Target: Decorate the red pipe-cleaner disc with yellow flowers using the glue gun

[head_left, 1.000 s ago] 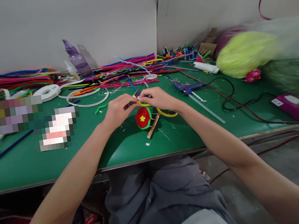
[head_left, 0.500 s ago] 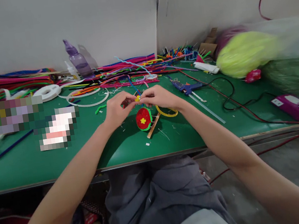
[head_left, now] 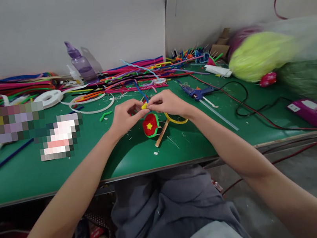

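My left hand (head_left: 126, 115) and my right hand (head_left: 167, 105) meet above the middle of the green table, each pinching a small yellow fuzzy piece (head_left: 144, 106) between thumb and fingers. Just below the fingertips is a red round piece (head_left: 150, 125) with a green rim and a yellow star-shaped centre. A blue fuzzy stem (head_left: 140, 90) rises behind the fingers. Beneath my right hand lie a yellow curved strip (head_left: 178, 120) and a wooden stick (head_left: 162, 134). How the yellow piece joins the stem is hidden by my fingers.
Along the wall are colourful pipe cleaners (head_left: 22, 84) and a purple bottle (head_left: 84, 68). A blue glue gun (head_left: 197, 91) with a black cable lies right, near a purple power strip (head_left: 309, 112) and plastic bags (head_left: 262, 55). White tape roll (head_left: 48, 99) sits left; table edge (head_left: 166, 168) is close.
Both hands keep their pinch on the yellow piece, which has shifted slightly left and down. The red round piece has turned a little and shifted slightly left.
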{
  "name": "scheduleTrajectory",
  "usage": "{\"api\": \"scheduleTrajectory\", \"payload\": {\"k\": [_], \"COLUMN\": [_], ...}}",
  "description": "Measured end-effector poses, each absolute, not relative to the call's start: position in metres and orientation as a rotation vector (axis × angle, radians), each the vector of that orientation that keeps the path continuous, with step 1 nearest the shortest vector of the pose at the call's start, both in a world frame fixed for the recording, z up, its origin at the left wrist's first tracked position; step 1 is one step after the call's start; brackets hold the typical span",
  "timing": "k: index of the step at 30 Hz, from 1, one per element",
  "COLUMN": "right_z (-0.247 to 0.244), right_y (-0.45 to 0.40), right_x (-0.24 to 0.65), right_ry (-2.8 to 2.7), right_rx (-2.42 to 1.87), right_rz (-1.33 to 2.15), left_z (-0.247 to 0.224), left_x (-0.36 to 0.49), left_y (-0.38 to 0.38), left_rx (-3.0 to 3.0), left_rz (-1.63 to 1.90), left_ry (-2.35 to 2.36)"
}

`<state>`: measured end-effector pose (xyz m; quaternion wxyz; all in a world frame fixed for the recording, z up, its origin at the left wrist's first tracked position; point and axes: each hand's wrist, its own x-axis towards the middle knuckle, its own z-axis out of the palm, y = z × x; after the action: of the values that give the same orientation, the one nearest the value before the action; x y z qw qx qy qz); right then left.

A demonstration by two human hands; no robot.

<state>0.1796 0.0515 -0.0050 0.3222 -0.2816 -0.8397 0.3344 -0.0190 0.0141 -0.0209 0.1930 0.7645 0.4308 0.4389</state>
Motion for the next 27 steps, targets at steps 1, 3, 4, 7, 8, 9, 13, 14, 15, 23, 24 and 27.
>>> {"api": "scheduleTrajectory", "payload": {"k": [1,3,4,7,8,9,13,14,15,23,24,27], "right_z": [-0.005,-0.0051,-0.0051,-0.0053,-0.0053,-0.0052,-0.005,-0.0053,-0.0059,-0.0105,-0.009,-0.0042], "right_y": [0.051,0.05,0.0496,0.0494,0.0497,0.0501,0.052,0.0525,0.0531,0.0547,0.0542,0.0525], "right_x": [0.1794,0.1789,0.1787,0.1785,0.1786,0.1788,0.1797,0.1797,0.1797,0.1793,0.1795,0.1797], "right_ry": [-2.215,-2.226,-2.226,-2.222,-2.222,-2.226,-2.254,-2.257,-2.257,-2.14,-2.084,-1.91], "right_rx": [-0.74,-0.749,-0.754,-0.75,-0.743,-0.735,-0.705,-0.707,-0.714,-0.791,-0.788,-0.755], "right_rz": [0.859,0.833,0.824,0.789,0.773,0.757,0.703,0.689,0.675,0.754,0.826,1.013], "left_z": [-0.0202,-0.019,-0.0186,-0.0179,-0.0177,-0.0172,-0.0149,-0.0144,-0.0143,-0.0202,-0.0206,-0.0213], "left_x": [-0.0189,-0.0186,-0.0185,-0.0188,-0.0192,-0.0196,-0.0213,-0.0215,-0.0216,-0.0216,-0.0214,-0.0197], "left_y": [0.0138,0.0134,0.0133,0.0137,0.0139,0.0141,0.0151,0.0155,0.0158,0.0193,0.0195,0.0201], "left_rx": [2.167,2.188,2.187,2.146,2.129,2.114,2.059,2.041,2.022,1.988,1.97,1.872], "left_rz": [1.227,1.228,1.229,1.228,1.217,1.199,1.131,1.126,1.124,1.136,1.165,1.294], "left_ry": [1.218,1.241,1.249,1.24,1.228,1.214,1.179,1.175,1.172,1.213,1.211,1.17]}}
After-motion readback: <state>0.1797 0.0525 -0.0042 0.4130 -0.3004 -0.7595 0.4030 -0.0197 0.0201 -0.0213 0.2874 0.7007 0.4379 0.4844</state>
